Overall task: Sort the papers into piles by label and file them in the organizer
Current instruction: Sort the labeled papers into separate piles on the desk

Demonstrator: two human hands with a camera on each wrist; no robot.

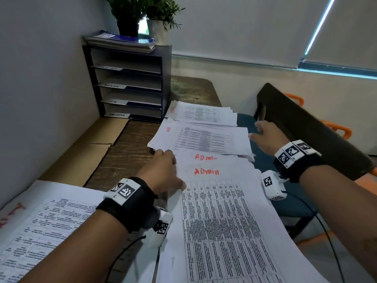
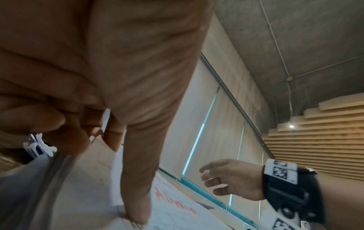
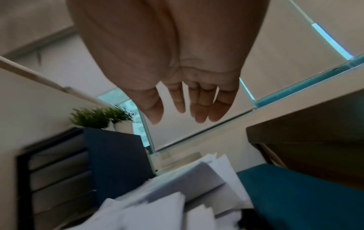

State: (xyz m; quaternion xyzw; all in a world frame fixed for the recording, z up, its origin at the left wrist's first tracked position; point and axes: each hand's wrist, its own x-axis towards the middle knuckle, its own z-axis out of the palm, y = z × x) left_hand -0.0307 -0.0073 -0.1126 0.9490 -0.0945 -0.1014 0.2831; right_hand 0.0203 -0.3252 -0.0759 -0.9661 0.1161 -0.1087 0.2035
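The ADMIN pile [image 1: 220,211], white printed sheets headed in red, lies nearest me. My left hand [image 1: 169,170] holds its left edge: the thumb [image 2: 138,202] presses on the top sheet and the fingers curl at the pile's side. Beyond it lies a pile with a short red label [image 1: 202,139], then a farther pile [image 1: 204,113]. My right hand [image 1: 263,135] hovers open at the middle pile's right edge, fingers [image 3: 197,109] relaxed and holding nothing. Another red-labelled pile [image 1: 40,221] lies at the near left. The black organizer [image 1: 126,82] with labelled shelves stands at the back left.
Notebooks [image 1: 120,40] and two potted plants [image 1: 142,17] sit on top of the organizer. Flat cardboard [image 1: 87,150] lies along the left wall. A blue chair seat [image 1: 265,160] and its dark back [image 1: 306,129] stand close to the table's right edge.
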